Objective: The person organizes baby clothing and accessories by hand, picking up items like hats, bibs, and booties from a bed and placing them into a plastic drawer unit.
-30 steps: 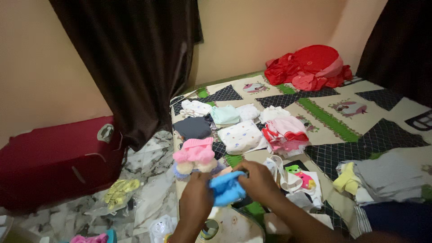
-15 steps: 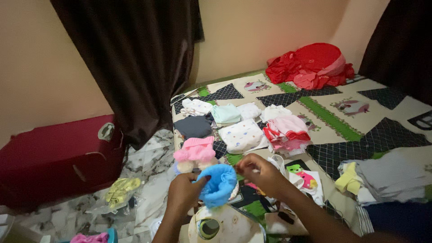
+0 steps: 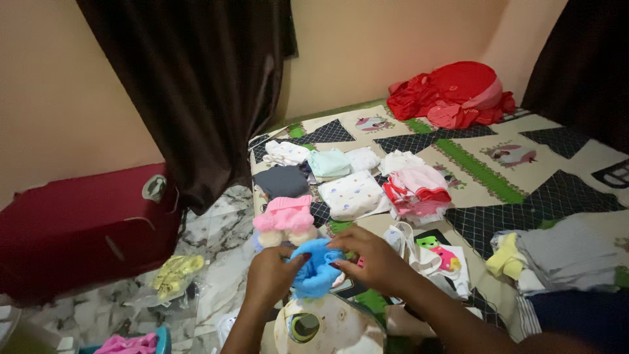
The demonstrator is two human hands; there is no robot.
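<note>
Blue knit garment [image 3: 316, 270] sits bunched between both hands at the near edge of the bed [image 3: 524, 190] — the left hand [image 3: 272, 275] pinches its left rim, the right hand [image 3: 367, 259] clamps its right side, fingers curled into the fabric. Both are equally close. Just beyond lies a pink knit hat [image 3: 286, 216] — then folded baby clothes [image 3: 354, 193].

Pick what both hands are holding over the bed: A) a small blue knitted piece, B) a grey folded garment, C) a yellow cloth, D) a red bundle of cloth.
A: the left hand and right hand both grip the small blue knitted piece, just below the pink knitted hat.
</note>
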